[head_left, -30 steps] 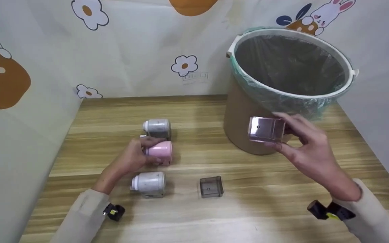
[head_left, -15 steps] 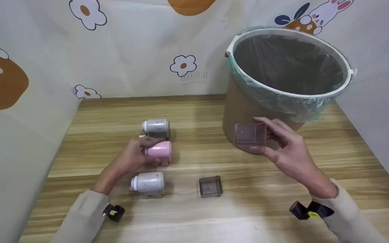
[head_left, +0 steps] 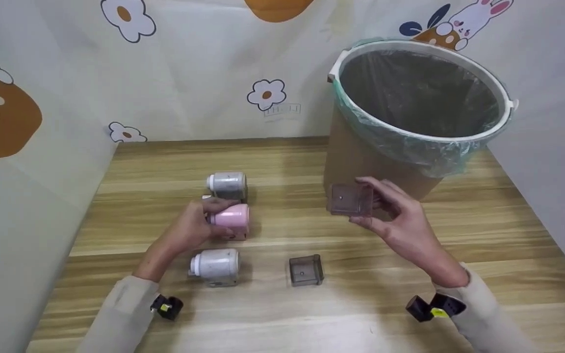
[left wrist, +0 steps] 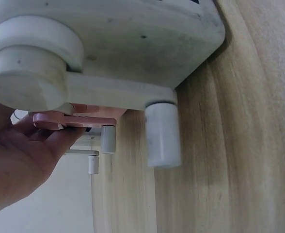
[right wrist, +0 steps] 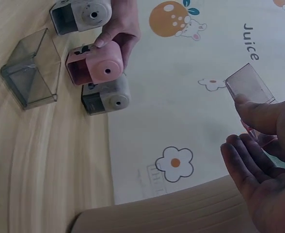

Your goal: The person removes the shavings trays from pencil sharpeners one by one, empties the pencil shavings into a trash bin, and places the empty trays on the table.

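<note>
Left hand point(head_left: 192, 228) is wrapped round the pink sharpener point(head_left: 236, 218) at left, between the far pale sharpener point(head_left: 229, 184) and the near pale sharpener point(head_left: 219, 264); a steady hold is advised. Rightward, past the grey box point(head_left: 304, 272) on the table point(head_left: 282, 176), the pink box point(head_left: 348, 201), before the bin point(head_left: 358, 147), is pinched by the right hand point(head_left: 405, 223) and is best gripped lightly. Three sharpeners, two boxes, one bin are counted

Each pale beige sleeve point(head_left: 115, 311) carries, beside its cuff point(head_left: 140, 284), one small black wrist-mounted device point(head_left: 173, 310) bearing a yellow patch point(head_left: 164, 308).
</note>
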Demonstrator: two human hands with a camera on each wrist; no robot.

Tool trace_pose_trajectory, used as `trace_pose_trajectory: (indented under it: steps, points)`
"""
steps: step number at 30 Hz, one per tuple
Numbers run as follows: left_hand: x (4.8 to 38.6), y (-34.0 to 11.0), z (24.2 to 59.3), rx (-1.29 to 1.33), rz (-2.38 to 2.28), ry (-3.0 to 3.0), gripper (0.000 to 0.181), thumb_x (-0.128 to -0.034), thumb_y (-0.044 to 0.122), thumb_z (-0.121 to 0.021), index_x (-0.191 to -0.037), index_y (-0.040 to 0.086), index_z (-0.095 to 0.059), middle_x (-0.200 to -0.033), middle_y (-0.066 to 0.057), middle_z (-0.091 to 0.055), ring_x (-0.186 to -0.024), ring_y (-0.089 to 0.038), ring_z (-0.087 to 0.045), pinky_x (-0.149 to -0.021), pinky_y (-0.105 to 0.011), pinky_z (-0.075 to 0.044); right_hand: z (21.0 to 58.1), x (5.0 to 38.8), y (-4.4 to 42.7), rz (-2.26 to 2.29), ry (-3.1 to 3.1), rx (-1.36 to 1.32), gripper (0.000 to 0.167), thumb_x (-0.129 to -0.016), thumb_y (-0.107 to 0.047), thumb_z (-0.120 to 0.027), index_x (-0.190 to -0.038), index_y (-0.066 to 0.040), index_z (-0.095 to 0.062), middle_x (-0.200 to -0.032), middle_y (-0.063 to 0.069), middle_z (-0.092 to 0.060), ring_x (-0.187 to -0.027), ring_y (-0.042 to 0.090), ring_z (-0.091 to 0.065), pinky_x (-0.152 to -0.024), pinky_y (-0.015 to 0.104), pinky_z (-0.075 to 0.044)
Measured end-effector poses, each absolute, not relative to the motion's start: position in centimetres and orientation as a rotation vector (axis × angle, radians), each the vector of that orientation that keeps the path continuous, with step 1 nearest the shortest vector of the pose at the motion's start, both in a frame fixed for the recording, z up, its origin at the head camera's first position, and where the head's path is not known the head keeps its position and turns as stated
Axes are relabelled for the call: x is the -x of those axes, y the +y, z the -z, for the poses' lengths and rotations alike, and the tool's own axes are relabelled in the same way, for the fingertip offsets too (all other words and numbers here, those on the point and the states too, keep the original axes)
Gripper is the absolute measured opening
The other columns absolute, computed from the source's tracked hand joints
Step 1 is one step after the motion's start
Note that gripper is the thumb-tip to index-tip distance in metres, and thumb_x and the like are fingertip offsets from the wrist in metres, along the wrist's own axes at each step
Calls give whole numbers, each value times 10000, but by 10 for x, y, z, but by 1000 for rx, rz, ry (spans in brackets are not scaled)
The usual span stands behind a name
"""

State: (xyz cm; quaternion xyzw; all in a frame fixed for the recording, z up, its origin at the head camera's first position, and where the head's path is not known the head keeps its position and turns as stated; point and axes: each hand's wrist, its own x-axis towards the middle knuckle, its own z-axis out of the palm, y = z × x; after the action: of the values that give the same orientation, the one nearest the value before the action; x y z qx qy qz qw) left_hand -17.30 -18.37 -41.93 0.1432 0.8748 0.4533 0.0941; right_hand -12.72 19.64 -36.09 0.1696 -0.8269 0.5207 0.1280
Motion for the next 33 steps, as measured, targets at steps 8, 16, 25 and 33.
trace_pose_trajectory:
  steps: [8,16,25,33]
  points:
    - [176,-180,418,-457,-1373,2572,628,-740,-30,-813,-1333,46,-622,-1412,-199,-590,-1262,-389,-585,-1077,-507,-501,374,127,193,-1550,-2426,-455,629,-714,45,-843,-1304,-67,-658,-1071,56,-660,-954,71,-640,-845,147,-572]
    - [175,-181,420,-489,-1378,2591,595,-749,-13,-815,-1315,21,-633,-1373,-212,-619,-1223,-384,-603,-1055,-516,-504,384,134,188,-1459,-2511,-491,636,-710,-22,-867,-1308,-73,-656,-1122,73,-705,-966,48,-640,-836,158,-572]
    - [176,-181,421,-462,-1379,2592,606,-740,-33,-808,-1317,24,-628,-1377,-210,-614,-1222,-387,-607,-1058,-513,-506,398,142,176,-1535,-2537,-513,626,-735,-24,-853,-1322,-53,-638,-1081,102,-700,-923,126,-669,-867,191,-589]
    - [173,-183,422,-450,-1406,2575,612,-744,-57,-792,-1326,6,-613,-1386,-216,-606,-1226,-396,-603,-1069,-519,-500,407,149,166,-1543,-2615,-542,678,-744,-20,-840,-1371,-10,-584,-1129,147,-686,-911,212,-679,-894,254,-599]
